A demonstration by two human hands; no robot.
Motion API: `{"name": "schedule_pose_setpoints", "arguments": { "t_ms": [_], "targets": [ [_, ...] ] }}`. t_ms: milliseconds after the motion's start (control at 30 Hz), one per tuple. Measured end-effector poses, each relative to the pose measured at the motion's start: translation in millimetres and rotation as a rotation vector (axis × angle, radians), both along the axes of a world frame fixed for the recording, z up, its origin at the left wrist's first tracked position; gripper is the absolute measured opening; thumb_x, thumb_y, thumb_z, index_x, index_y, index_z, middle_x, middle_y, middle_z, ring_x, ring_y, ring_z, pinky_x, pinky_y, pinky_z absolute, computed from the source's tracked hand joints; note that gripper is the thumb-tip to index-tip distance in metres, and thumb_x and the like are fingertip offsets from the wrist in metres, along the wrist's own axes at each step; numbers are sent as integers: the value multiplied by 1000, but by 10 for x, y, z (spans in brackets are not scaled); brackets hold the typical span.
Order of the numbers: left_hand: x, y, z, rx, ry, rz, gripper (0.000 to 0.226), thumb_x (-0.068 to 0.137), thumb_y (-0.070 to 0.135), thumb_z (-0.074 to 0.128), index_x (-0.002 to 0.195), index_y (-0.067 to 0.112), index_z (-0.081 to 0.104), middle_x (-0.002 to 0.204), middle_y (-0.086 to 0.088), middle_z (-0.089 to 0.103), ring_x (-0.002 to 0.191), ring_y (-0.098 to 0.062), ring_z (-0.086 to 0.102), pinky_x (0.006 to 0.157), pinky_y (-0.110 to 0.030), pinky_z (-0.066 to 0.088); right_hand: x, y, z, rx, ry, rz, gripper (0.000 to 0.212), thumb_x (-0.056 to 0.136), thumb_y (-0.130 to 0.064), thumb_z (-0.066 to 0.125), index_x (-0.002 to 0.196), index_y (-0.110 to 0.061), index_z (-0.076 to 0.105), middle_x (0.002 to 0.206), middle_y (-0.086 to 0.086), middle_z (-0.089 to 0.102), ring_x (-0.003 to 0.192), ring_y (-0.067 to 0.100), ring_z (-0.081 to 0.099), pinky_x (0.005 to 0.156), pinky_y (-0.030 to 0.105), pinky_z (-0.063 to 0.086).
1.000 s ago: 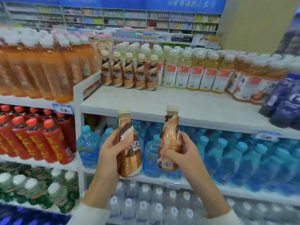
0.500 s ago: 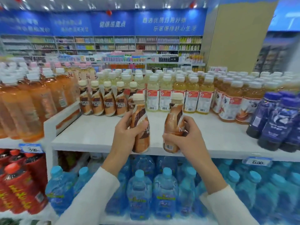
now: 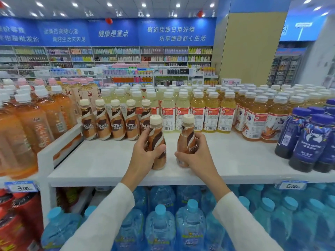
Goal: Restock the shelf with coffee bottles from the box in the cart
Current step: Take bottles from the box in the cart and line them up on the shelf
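The left hand (image 3: pixel 145 156) covers the left side of its coffee bottle (image 3: pixel 157 142), hiding most of the label. The right hand (image 3: pixel 196 156) hides the lower right of the other coffee bottle (image 3: pixel 186 140), whose brand name shows only in part. At the left edge of the frame the orange tea bottles (image 3: pixel 21 134) are blurred and cut off. The dark blue bottles (image 3: pixel 311 140) run off the right edge. Goods on the far shelves (image 3: pixel 108 55) in the upper half are too small to identify.
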State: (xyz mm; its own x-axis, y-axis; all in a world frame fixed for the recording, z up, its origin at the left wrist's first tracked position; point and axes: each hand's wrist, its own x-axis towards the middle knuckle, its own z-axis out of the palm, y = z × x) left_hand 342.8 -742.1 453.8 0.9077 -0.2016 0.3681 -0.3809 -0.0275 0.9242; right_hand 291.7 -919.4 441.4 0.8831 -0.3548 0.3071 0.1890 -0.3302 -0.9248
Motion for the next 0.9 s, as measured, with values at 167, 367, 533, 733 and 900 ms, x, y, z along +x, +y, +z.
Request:
{"name": "schedule_pose_setpoints", "arguments": {
  "t_ms": [167,367,533,733,900],
  "targets": [
    [17,58,-43,58,43,-93,67,84,16,80,141,28,48,124,14,65,111,3,62,95,-20,52,-74,-49,-48,-3,73,93,83,73,-27,90,136,-34,35,124,-11,58,110,4,59,90,20,49],
    [-71,123,-167,254,49,105,91,52,42,99,126,30,48,117,15,57,102,1,59,79,-14,45,-111,-206,-43,60,99,139,80,69,-5,89,132,-31,47,118,-5,69,108,11,67,94,26,53],
    [-20,154,-181,208,138,61,65,64,21,95,112,26,52,113,10,68,100,-6,68,81,-16,49,-86,-55,-99,-163,72,-58,74,63,-38,94,123,-30,52,118,-12,62,103,2,61,85,21,50],
    [6,174,-182,231,154,-43,56,79,12,85,121,26,52,126,2,68,110,-11,66,99,-26,48,-90,13,-124,-221,77,-86,80,59,-50,93,123,-34,47,120,-9,56,102,3,58,80,17,47],
    [-65,132,-179,288,92,32,62,72,29,91,121,30,52,117,14,62,103,-7,63,84,-18,46,-181,-36,-135,-114,27,-22,67,71,-29,91,127,-32,53,118,-17,63,105,-3,61,91,26,55]
  ]
}}
